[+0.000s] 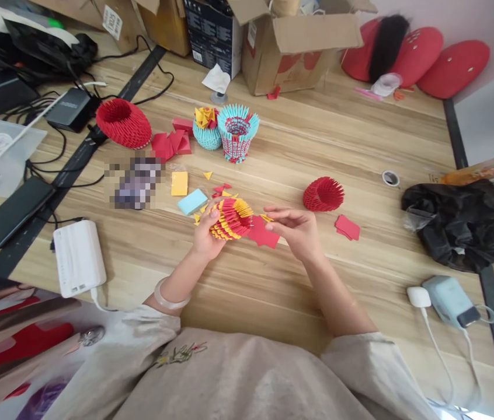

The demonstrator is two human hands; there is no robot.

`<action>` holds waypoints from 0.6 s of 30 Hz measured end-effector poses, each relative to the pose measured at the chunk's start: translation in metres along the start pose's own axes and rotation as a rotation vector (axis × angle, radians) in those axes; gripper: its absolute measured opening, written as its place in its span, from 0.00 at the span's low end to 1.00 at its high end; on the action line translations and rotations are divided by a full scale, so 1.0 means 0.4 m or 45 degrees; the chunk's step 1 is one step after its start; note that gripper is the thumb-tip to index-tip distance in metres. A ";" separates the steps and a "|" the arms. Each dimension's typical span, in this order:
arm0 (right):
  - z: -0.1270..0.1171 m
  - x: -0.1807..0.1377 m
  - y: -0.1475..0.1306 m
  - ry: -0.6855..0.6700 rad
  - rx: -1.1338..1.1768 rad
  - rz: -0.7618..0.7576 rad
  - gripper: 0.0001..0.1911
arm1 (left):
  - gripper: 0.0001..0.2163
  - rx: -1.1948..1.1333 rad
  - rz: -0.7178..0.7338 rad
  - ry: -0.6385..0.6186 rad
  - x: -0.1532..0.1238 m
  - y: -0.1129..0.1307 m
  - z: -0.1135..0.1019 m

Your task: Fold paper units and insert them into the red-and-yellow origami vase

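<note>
Beige cloth of the person's top (247,373) fills the near edge, with small stitched flowers on the chest. Just beyond it, over the wooden table (282,309), is a striped paper bowl (231,218), built of folded pieces in red and yellow bands, tilted so that its hollow mouth faces right. Red paper sheets (265,234) lie fanned beneath and beside it, partly hidden by it. Behind and to its left are loose yellow triangles, a light blue paper stack (192,201) and a yellow paper stack (179,184). Farther back, a blue-and-red vase (238,133) touches a smaller blue pot (207,136). Off to the right, a red paper ring (323,194) sits near some red slips (347,227). The left hand (207,234) grips the bowl's left side, its thumb on the outer wall. Well apart from the rim's far side, the right hand (296,231) pinches a yellow piece (266,218) between nearly closed fingertips; it is probably a folded triangle, though too small to be sure.
</note>
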State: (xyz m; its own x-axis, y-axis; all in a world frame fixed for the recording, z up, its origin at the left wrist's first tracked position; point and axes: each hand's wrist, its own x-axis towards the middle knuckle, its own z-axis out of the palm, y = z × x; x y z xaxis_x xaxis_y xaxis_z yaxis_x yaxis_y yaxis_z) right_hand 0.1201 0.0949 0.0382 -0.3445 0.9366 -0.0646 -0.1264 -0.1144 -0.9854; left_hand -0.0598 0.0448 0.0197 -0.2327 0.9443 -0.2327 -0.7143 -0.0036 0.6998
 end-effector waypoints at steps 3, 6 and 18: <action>-0.003 -0.028 -0.008 0.014 0.009 0.006 0.11 | 0.23 0.050 -0.031 -0.056 -0.003 -0.015 0.003; -0.004 -0.042 -0.011 0.006 0.055 0.087 0.07 | 0.23 0.112 -0.062 -0.121 -0.007 -0.019 0.004; -0.007 -0.045 -0.010 -0.165 0.554 0.569 0.10 | 0.22 0.305 0.179 -0.338 -0.033 -0.015 0.000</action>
State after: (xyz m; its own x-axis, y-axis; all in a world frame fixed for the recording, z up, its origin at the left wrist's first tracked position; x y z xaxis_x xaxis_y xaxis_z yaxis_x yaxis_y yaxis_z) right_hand 0.1292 0.0796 0.0430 -0.5578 0.7227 -0.4081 -0.3014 -0.6345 -0.7117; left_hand -0.0524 0.0324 0.0188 -0.1157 0.9926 0.0379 -0.5055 -0.0917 0.8579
